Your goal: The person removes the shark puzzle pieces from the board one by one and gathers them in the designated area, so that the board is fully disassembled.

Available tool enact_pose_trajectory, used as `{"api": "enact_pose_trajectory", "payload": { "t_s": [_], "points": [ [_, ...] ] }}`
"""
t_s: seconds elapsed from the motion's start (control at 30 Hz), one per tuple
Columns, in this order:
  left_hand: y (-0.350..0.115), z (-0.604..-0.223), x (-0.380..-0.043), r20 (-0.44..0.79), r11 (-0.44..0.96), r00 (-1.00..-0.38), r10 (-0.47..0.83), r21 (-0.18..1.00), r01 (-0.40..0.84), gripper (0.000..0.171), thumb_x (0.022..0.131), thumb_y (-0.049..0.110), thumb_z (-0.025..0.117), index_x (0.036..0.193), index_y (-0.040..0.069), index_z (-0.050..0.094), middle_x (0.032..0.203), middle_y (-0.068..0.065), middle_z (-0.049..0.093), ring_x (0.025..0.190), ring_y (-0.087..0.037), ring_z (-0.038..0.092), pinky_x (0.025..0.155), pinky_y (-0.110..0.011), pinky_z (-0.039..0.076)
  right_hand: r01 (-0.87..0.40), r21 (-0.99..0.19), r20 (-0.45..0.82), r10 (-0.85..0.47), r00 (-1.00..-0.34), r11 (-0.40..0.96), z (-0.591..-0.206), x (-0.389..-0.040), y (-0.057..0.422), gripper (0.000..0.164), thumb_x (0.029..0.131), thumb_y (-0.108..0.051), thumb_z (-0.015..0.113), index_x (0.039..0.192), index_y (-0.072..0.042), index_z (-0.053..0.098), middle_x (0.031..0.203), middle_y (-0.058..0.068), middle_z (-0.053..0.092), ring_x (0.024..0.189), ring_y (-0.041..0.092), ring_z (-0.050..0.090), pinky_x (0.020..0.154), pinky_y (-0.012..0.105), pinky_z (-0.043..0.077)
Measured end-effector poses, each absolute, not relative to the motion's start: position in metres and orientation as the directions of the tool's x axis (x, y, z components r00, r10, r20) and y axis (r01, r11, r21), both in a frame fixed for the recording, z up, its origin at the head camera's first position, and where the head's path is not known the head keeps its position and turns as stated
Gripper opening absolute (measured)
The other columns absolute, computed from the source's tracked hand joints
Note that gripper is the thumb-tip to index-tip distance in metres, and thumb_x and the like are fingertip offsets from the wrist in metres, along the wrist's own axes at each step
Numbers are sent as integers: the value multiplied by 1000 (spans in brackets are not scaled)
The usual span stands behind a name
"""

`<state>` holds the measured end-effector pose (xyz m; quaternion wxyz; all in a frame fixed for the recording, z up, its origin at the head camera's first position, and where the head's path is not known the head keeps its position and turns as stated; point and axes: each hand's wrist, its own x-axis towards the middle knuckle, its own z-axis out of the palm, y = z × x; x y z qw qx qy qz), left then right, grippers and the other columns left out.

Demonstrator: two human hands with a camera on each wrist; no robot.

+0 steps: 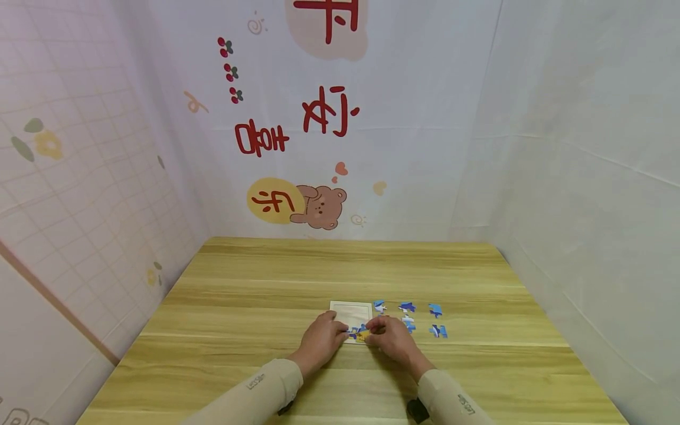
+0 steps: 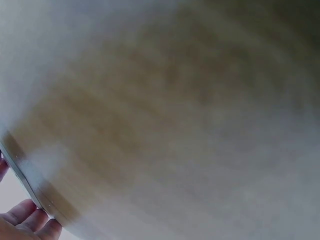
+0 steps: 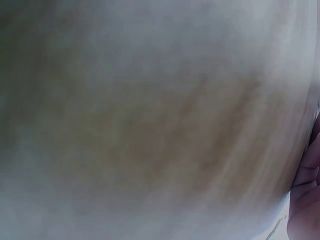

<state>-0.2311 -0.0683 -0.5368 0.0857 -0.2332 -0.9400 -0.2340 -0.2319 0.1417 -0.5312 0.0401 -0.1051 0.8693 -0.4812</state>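
Observation:
In the head view a pale, shallow puzzle tray (image 1: 350,308) lies on the wooden table, with blue and yellow jigsaw pieces (image 1: 363,336) along its near edge. My left hand (image 1: 320,337) rests at the tray's left side, its fingertips on the frame and by the lower pieces. From the right, my right hand (image 1: 391,336) reaches over the tray's lower right corner and pinches a jigsaw piece, mostly hidden by the fingers. Fingertips of the left hand (image 2: 32,222) show at the corner of the left wrist view. Part of the right hand (image 3: 306,192) shows in the right wrist view.
Right of the tray, several loose blue and white jigsaw pieces lie spread out, among them a far one (image 1: 435,310) and a nearer one (image 1: 438,331). The wooden table (image 1: 239,295) meets a printed cloth wall (image 1: 414,195) behind; cloth also hangs on both sides.

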Motion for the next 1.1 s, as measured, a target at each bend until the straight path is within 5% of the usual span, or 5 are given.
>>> {"api": "enact_pose_trajectory", "payload": {
  "t_s": [0.73, 1.1],
  "points": [
    [-68, -536, -229, 270, 776, -871, 410, 398, 489, 18, 92, 18, 71, 104, 7, 78, 124, -23, 61, 117, -38, 58, 97, -49, 48, -230, -715, 39, -290, -956, 661, -528, -229, 142, 25, 78, -15, 83, 99, -6, 73, 88, 1, 63, 81, 15, 55, 75, 36, 48],
    [-69, -538, -230, 282, 776, -866, 414, 389, 497, 17, 92, 19, 71, 104, 8, 78, 124, -22, 61, 117, -37, 58, 97, -47, 48, -231, -803, 42, -335, -941, 550, -526, -225, 149, 27, 77, -10, 82, 99, -3, 68, 83, 0, 60, 75, 12, 55, 66, 26, 47]
  ]
}}
